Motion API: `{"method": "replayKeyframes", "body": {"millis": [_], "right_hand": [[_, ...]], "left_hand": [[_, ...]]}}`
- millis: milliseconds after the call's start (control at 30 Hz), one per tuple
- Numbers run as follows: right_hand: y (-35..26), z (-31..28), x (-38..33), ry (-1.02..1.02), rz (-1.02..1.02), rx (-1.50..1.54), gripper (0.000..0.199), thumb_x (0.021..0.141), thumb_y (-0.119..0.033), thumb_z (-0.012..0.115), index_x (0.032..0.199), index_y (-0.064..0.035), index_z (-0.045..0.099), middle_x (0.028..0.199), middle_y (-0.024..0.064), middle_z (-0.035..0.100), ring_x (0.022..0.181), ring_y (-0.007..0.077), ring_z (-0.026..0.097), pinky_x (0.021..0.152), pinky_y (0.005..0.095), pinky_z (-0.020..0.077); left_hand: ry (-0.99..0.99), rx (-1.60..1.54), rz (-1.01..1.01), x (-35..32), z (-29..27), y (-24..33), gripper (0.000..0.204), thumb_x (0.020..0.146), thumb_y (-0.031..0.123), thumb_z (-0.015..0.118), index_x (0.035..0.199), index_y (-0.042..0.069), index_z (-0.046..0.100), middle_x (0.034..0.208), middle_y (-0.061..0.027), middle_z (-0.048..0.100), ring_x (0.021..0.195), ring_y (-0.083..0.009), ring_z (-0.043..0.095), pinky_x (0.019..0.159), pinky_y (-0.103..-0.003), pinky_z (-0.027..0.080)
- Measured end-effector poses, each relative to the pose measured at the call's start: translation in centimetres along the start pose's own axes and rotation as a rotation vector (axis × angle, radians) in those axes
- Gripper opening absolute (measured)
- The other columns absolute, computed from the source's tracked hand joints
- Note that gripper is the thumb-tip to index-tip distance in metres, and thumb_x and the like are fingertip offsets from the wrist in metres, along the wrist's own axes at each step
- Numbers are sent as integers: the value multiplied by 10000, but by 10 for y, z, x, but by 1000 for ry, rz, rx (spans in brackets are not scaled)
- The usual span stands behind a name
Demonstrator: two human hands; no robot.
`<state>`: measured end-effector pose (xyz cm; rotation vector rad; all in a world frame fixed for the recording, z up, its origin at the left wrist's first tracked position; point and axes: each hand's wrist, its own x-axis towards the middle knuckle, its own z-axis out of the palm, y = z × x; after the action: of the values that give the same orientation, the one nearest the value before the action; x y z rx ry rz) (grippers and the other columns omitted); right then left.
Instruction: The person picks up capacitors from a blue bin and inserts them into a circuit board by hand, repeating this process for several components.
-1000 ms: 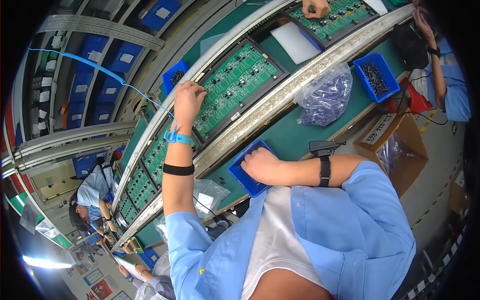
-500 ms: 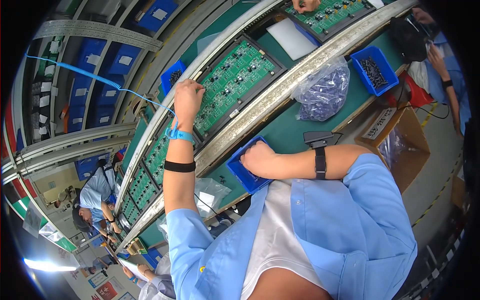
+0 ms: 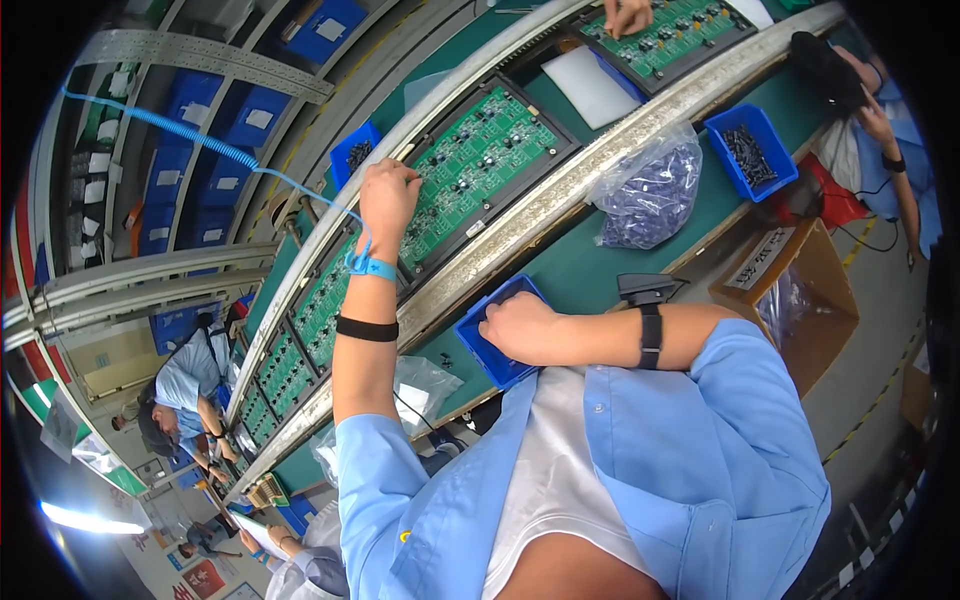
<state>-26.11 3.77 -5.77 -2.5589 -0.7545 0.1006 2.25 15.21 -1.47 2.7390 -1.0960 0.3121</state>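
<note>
My left hand [image 3: 388, 207] is at the near-left end of a green circuit board panel [image 3: 485, 160] in a dark frame. Its fingers are curled together, and whatever they may hold is too small to make out. A blue wrist strap [image 3: 370, 266] with a coiled cord is round that wrist. My right hand [image 3: 522, 328] reaches into a small blue bin [image 3: 487, 357] close to my body. Those fingers are bent down inside it, their tips partly hidden, so what they grip does not show.
A clear bag of purple-blue parts [image 3: 652, 195] lies beyond the right hand, near a blue bin of dark parts [image 3: 748, 155]. Metal rails [image 3: 540, 205] border the row of boards. A co-worker's hand [image 3: 627, 15] touches a farther panel [image 3: 680, 40]. An open carton [image 3: 835, 290] stands at right.
The view has shifted slightly. My left hand stays at the panel's edge and my right hand stays in the bin, its fingers shifted a little. The co-worker's hand at the far panel shows more.
</note>
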Motion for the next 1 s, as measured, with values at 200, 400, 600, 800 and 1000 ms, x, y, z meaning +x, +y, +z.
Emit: {"method": "replayKeyframes", "body": {"millis": [200,400,600,800,1000], "right_hand": [[23,-91,10,45,88,272,153,883,-137,672,968,-11,681,830,175,713,779,317,732,681,428,578],[111,-110,39,253,100,1226,109,960,-75,683,1048,-20,648,886,101,736,766,175,713,719,306,589],[148,-101,51,182,208,1552,172,983,-107,688,1118,-10,644,911,64,736,780,128,706,706,272,575],[156,-110,80,289,234,1035,142,961,-103,724,1078,-32,687,920,64,735,757,155,689,708,296,571],[156,-121,108,344,210,112,102,852,-130,784,938,-77,774,938,110,729,849,310,695,796,418,571]], "left_hand": [[117,-35,-39,-2,2,15,188,837,144,798,1008,66,799,1033,-140,729,1023,-356,665,924,-454,536],[241,-218,-56,-49,-28,42,242,873,159,774,1082,41,754,1018,-155,729,1016,-366,680,901,-457,548],[-155,-570,-64,-162,-46,134,232,856,148,768,1061,43,744,989,-159,719,974,-349,702,854,-444,564],[-291,-258,-10,-198,-5,192,266,828,157,744,1074,57,743,948,-106,687,891,-319,692,809,-432,570],[-297,20,-65,-199,30,204,196,867,125,639,1037,65,714,939,-87,682,869,-248,697,766,-393,569]]}}
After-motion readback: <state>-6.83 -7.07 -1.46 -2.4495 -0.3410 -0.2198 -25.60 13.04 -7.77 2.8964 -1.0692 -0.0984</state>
